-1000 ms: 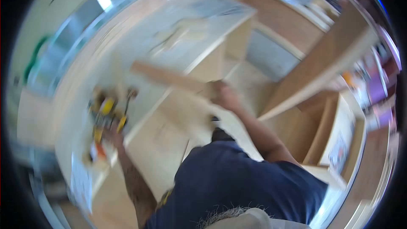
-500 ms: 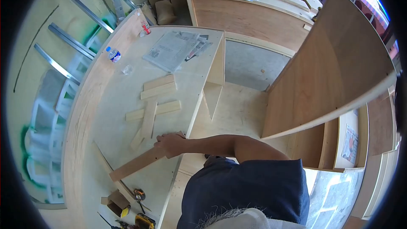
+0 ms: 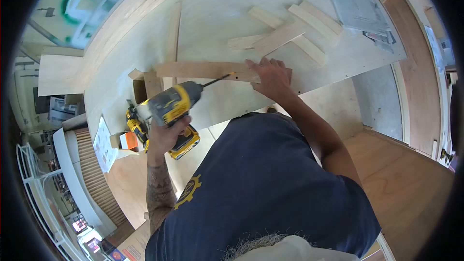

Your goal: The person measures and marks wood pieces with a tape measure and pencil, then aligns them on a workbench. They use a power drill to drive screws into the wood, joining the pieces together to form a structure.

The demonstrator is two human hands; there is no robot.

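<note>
My left hand [image 3: 164,137] is wrapped round the grip of a yellow and black cordless drill [image 3: 176,101]. Its long thin bit points right, and the tip appears to reach the face of a narrow wooden board [image 3: 198,70], close to a small dark hole. At the board's right end, my right hand [image 3: 273,77] grips it with the fingers over the far edge. The board lies across the near part of the pale worktop [image 3: 212,99]. Beside the left hand lies a second yellow and black power tool [image 3: 136,123], partly hidden.
Several short wood pieces [image 3: 280,38] lie beyond the right hand. A thin wood strip [image 3: 175,34] points away from the board. Printed sheets [image 3: 355,5] rest at the right end. Left are an open cardboard box [image 3: 139,89] and a small carton with orange [image 3: 128,140].
The view has swung toward the tool end of the worktop. My left hand, unseen before, now holds the cordless drill at the board. My right hand still grips the board.
</note>
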